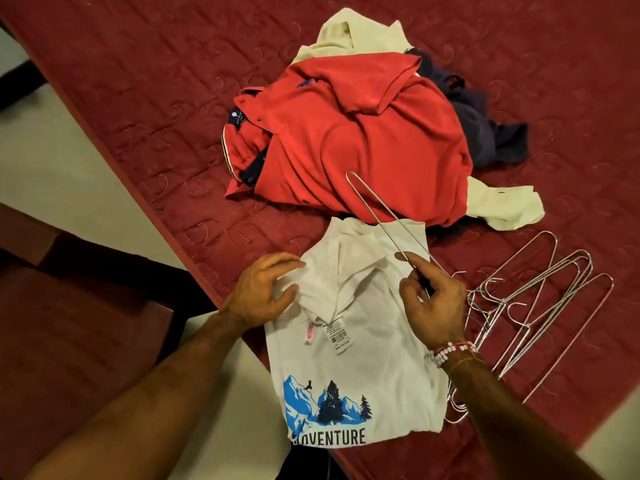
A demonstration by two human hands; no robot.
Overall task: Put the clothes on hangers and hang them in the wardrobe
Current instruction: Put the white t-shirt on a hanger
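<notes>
A person's two hands work over a white T-shirt printed with blue mountains and the word "ADVENTURE", spread on the near edge of a dark red quilted bed cover. The left hand bunches and grips the fabric at the shirt's left shoulder, beside the collar. The right hand, a beaded bracelet at its wrist, hovers above the shirt's right shoulder and pinches a wire hanger, whose narrow bent end reaches away over the collar toward the far pile. The hands are apart, with the shirt's neck opening and label between them. Just beyond the T-shirt lies a heap of clothes: a red polo shirt on top, a cream garment showing at its far and right edges, and a navy garment at the right. More wire hangers lie tangled on the cover to the right of the right hand.
</notes>
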